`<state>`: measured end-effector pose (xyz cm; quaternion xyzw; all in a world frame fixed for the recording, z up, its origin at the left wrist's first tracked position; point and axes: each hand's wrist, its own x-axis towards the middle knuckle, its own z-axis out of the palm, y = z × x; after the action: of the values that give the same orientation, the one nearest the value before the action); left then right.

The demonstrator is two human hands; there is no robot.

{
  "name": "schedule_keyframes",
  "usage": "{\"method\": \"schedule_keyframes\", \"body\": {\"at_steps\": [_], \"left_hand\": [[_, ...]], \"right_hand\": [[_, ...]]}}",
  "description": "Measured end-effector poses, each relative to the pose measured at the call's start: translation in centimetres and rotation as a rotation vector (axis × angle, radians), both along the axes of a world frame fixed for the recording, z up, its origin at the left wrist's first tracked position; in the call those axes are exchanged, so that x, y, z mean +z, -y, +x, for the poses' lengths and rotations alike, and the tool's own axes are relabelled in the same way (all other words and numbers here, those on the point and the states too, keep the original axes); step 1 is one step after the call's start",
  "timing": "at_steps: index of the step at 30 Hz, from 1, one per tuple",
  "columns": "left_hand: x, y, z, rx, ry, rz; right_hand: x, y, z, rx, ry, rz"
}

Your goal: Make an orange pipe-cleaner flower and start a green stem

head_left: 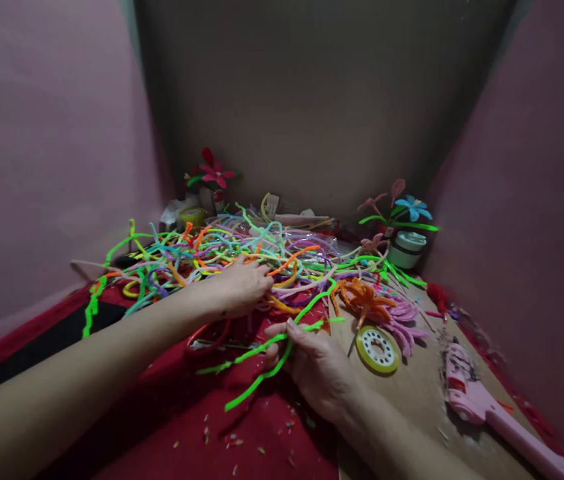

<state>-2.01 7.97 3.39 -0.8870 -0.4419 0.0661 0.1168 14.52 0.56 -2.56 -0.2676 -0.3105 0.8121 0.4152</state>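
My right hand (319, 370) is closed on bright green pipe cleaners (257, 383). They cross between its thumb and fingers, with fuzzy ends reaching to the lower left and up to the right. Farther off, my left hand (245, 287) lies palm down on a tangled pile of many-coloured pipe cleaners (202, 247). Its fingers look a little apart, and their tips are partly hidden among the strands; I see nothing clearly gripped. Red-handled scissors (202, 337) lie partly under my left wrist.
Right of my hands, a cardboard sheet (397, 413) carries a yellow tape roll (377, 349), an orange pipe-cleaner flower (365, 300), pink pipe cleaners (405, 313) and a pink glue gun (482, 403). Potted pipe-cleaner flowers (415, 208) stand behind. Scraps dot the red cloth (187, 413).
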Motion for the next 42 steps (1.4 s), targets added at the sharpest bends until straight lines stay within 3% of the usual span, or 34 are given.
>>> {"method": "schedule_keyframes", "body": {"at_steps": [5, 8, 10, 13, 16, 18, 21, 24, 26, 27, 28, 33, 37, 42], "left_hand": [[0.5, -1.9, 1.0, 0.006, 0.257, 0.129], [-0.2, -3.7, 1.6, 0.099, 0.368, 0.108], [-0.8, -4.2, 1.6, 0.096, 0.316, 0.035], [-1.7, -3.5, 1.0, 0.067, 0.203, -0.047], [-2.4, -1.3, 0.2, 0.078, 0.181, -0.008], [-2.9, 0.4, 0.0, 0.076, 0.173, 0.035], [-3.9, 2.5, 0.1, 0.060, 0.124, 0.144], [-4.8, 3.6, 0.7, 0.090, 0.100, 0.205], [-5.3, 3.9, 1.0, 0.104, 0.099, 0.230], [-5.4, 4.0, 1.1, 0.103, 0.100, 0.240], [-5.6, 4.0, 1.1, 0.102, 0.099, 0.250], [-5.8, 4.3, 0.9, 0.104, 0.117, 0.294], [-6.0, 4.3, 0.5, 0.091, 0.131, 0.305], [-6.1, 3.3, 0.2, 0.078, 0.177, 0.275]], "right_hand": [[0.0, 0.5, -0.2, -0.005, 0.093, 0.040], [0.2, 0.5, -0.3, 0.031, 0.049, 0.010], [0.4, 0.2, -0.3, -0.011, 0.027, 0.027], [0.9, -0.2, 0.3, 0.020, 0.117, 0.077], [2.0, -0.1, 1.1, 0.239, 0.359, 0.132], [3.2, 0.1, 1.7, 0.299, 0.509, 0.196], [5.3, -0.3, 2.5, 0.116, 0.668, 0.401], [6.9, -2.5, 2.8, -0.132, 0.876, 0.637], [7.3, -4.8, 2.4, -0.199, 1.210, 0.804], [7.2, -6.2, 2.1, -0.160, 1.435, 0.900], [7.0, -7.5, 1.6, -0.160, 1.521, 0.930], [4.8, -11.8, -1.0, -0.101, 1.776, 0.965], [3.3, -12.4, -2.2, -0.037, 1.923, 0.976], [2.8, -12.2, -2.1, -0.008, 1.985, 1.064]]}}
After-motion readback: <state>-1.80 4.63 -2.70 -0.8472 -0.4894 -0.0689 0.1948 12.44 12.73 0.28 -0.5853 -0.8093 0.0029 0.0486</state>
